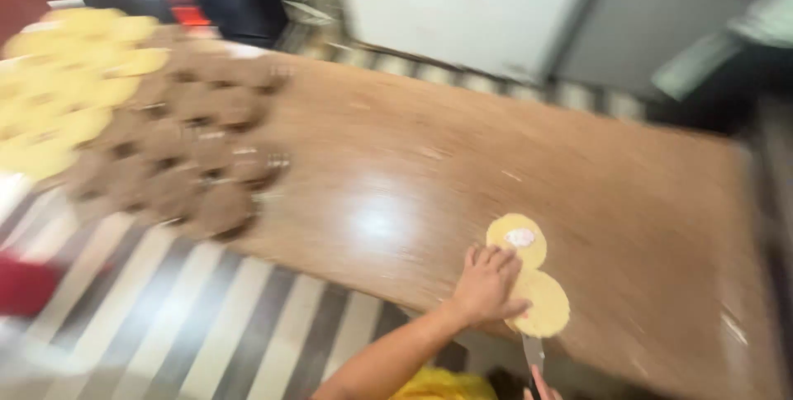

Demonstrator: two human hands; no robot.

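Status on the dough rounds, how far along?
Done: many brown discs and yellow discs lie laid out at the table's far left. In hand: left hand presses on two yellow rounds, one topped with pale filling; right hand, barely in view, holds a blade under them. Left: these two rounds, unfinished.

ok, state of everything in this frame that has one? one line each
left hand: open, flat on the lower dough disc
right hand: mostly out of frame, fingers on the knife handle
round yellow dough discs: two, flat, overlapping; upper one has a pale filling dab
metal knife: blade tip under the lower disc's edge
brown wooden table: glossy
brown and yellow rounds: laid out far left, blurred
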